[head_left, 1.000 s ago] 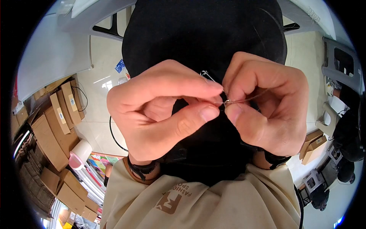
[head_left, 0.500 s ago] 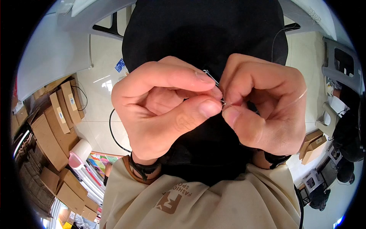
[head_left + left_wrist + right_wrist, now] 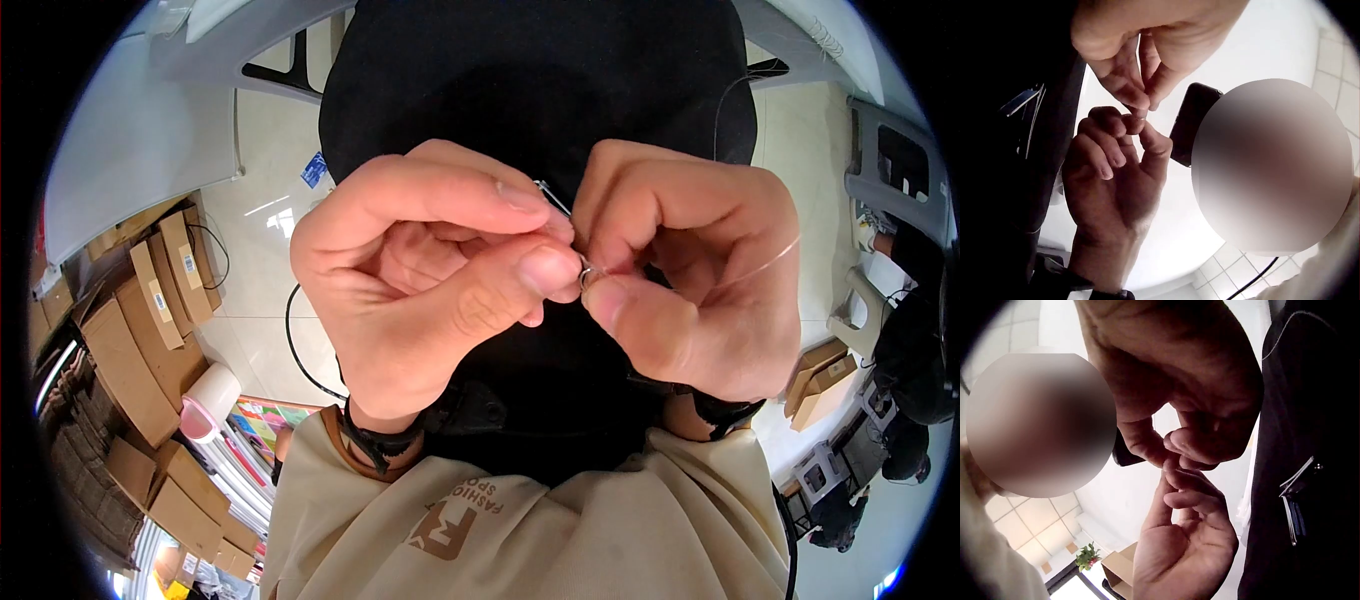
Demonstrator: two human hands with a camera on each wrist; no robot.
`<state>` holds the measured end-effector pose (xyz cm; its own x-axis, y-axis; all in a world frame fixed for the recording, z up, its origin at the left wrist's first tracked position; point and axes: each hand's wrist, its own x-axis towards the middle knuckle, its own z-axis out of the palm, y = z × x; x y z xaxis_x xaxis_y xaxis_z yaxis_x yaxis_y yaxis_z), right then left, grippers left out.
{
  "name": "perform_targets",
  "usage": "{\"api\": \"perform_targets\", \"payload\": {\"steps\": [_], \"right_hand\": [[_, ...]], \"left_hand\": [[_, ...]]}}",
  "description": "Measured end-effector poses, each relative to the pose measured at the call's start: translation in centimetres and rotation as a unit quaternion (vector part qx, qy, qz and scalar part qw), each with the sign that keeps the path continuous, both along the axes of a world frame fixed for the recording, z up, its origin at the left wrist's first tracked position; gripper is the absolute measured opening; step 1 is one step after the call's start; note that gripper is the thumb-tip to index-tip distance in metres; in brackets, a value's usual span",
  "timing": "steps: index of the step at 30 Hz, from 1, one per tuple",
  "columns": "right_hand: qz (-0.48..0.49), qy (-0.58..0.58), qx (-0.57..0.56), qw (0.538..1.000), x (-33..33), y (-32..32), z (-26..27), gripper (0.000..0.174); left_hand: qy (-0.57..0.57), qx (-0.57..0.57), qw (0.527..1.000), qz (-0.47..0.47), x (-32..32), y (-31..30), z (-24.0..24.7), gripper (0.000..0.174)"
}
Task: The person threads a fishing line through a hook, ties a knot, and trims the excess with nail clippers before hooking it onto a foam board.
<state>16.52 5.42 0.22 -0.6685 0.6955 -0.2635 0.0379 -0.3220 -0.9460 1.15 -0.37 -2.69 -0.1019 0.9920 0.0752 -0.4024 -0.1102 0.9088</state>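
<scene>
Black cloth [image 3: 540, 80] behind; pin [image 3: 550, 195] (head view only) pinched.

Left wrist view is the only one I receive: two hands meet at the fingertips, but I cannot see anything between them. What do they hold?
Observer: In the head view the left hand pinches a thin metal pin, which sticks up between the two hands.
Operator: Does the pin have something at its lower end?
Observer: Yes, a small loop shows between the two thumb tips.
Operator: And the other hand?
Observer: The right hand pinches a fine thread at that loop; the thread runs out across its fingers to the side.
</scene>
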Motion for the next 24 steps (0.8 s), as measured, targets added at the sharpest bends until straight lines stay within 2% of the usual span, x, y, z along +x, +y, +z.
{"api": "perform_targets", "payload": {"steps": [5,9,15,19,24], "right_hand": [[-0.005,0.005,0.005,1.000,-0.1,-0.1,-0.3,0.004],[-0.012,0.005,0.010,1.000,-0.3,-0.2,-0.3,0.004],[-0.012,0.002,0.013,1.000,-0.3,-0.3,0.0,0.005],[-0.024,0.019,0.069,0.997,-0.2,-0.5,-0.4,0.006],[-0.022,0.022,0.129,0.991,0.1,-0.4,-0.1,0.006]], "left_hand": [[0.021,0.009,1.000,0.013,0.0,0.0,0.0,0.019],[0.114,0.086,0.989,0.038,-0.4,0.0,-0.6,0.022],[0.316,0.210,0.919,0.108,-0.2,0.2,0.1,0.025],[0.350,0.243,0.892,0.150,0.4,0.1,0.2,0.027],[0.359,0.236,0.896,0.111,0.1,-0.5,1.2,0.033]]}}
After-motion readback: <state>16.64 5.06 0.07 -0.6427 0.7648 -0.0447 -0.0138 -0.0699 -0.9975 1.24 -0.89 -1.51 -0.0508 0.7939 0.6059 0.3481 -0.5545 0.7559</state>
